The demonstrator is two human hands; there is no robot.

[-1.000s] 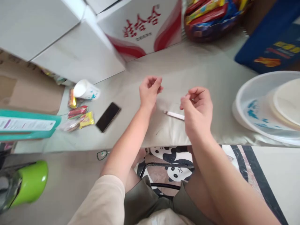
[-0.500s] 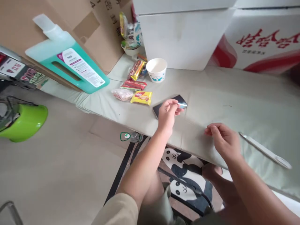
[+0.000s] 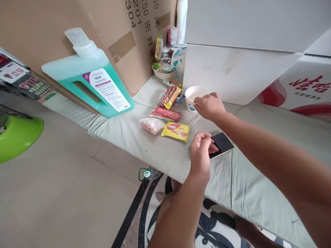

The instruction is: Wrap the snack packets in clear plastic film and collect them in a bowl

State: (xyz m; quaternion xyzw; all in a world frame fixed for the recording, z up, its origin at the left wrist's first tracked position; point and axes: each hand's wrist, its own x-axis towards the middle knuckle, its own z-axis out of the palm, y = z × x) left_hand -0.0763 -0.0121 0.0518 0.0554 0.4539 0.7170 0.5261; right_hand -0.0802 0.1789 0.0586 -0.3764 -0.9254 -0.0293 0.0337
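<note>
My right hand (image 3: 210, 106) reaches across to a white paper bowl (image 3: 191, 98) with a blue leaf print and grips its right rim, thumb on the near side. The bowl stands upright on the cloth. My left hand (image 3: 202, 150) hovers by a black smartphone (image 3: 222, 143), its fingers curled in towards the thumb; I see nothing between them. A yellow wafer packet (image 3: 176, 131) lies left of the phone. Beside it are a clear-wrapped pinkish snack (image 3: 152, 126), a red-wrapped snack (image 3: 165, 113) and a red and yellow packet (image 3: 171, 97).
A jug of green liquid (image 3: 103, 86) stands at the left against a cardboard box (image 3: 103, 20). Behind the loose snacks is a filled bowl (image 3: 162, 73) and another printed paper bowl (image 3: 178, 59). White boxes (image 3: 240, 72) line the back.
My right hand has moved from the front of the table to the paper bowl and taken hold of its rim. My left hand stays near the phone. The view has turned.
</note>
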